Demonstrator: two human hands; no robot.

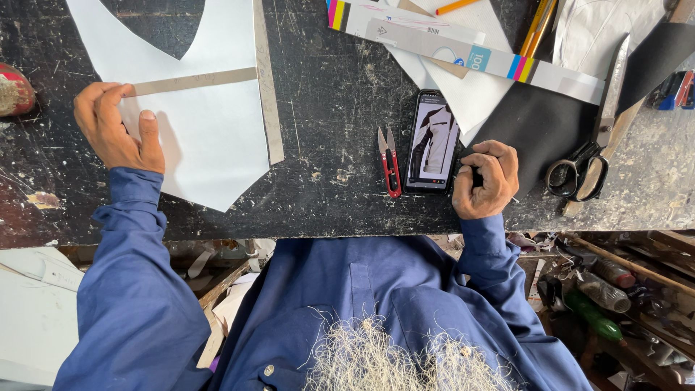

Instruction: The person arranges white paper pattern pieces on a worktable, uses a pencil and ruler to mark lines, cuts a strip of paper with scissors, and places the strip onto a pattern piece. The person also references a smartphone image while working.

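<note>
While the white curved paper pattern piece lies flat on the scarred black worktable, the left hand presses its edge, fingers bent. Right of it, past red thread snips and a smartphone, the right hand is fisted around a thin tool.

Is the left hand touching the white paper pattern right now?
Touching. The head view shows the left hand pressing its fingers and thumb flat on the white paper pattern.
</note>
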